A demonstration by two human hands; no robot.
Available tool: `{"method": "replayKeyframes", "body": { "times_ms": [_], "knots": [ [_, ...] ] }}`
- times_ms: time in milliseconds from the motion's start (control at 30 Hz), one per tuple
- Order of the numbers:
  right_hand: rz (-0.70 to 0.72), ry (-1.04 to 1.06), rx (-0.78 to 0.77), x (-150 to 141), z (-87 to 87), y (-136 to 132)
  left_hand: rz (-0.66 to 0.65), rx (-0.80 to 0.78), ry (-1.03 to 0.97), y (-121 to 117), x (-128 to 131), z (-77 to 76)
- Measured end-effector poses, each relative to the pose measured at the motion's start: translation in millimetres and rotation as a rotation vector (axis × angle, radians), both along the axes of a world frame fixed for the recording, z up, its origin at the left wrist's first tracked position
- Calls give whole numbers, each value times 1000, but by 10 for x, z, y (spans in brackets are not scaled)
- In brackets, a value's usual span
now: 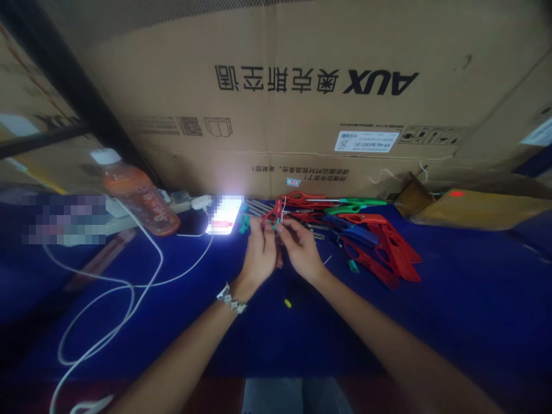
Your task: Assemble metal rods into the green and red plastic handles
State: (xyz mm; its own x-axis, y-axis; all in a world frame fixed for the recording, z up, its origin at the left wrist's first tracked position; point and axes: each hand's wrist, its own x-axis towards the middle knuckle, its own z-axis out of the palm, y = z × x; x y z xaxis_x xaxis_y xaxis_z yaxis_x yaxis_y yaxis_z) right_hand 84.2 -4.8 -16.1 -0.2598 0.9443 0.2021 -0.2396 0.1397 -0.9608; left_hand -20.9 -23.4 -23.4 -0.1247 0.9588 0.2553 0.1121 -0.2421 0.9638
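My left hand, with a metal watch band on its wrist, and my right hand meet over the blue cloth. Both are closed in a pinch on a small red-handled tool with a thin white thread at it. Right of my hands lies a heap of plastic-handled scissors in red, blue and green, with metal blades mixed in. A small green piece and a small yellow piece lie loose on the cloth.
A lit phone lies left of my hands, wired by white cables to a power strip. An orange drink bottle lies beside it. A large cardboard box walls the back; a smaller carton sits right.
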Motion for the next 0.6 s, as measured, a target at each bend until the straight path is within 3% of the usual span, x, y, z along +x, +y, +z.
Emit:
{"method": "replayKeyframes", "body": {
  "times_ms": [200,333,500,600],
  "knots": [
    [4,-12,-6,-20,16,-13,37,-5,5,2,4,0],
    [-77,-48,-26,-59,61,-12,62,-17,36,-10,13,9],
    [-180,-112,94,-84,38,-7,150,14,127,-26,11,44],
    [-174,-110,84,-86,-21,3,155,33,124,-26,10,78]
  ]
}}
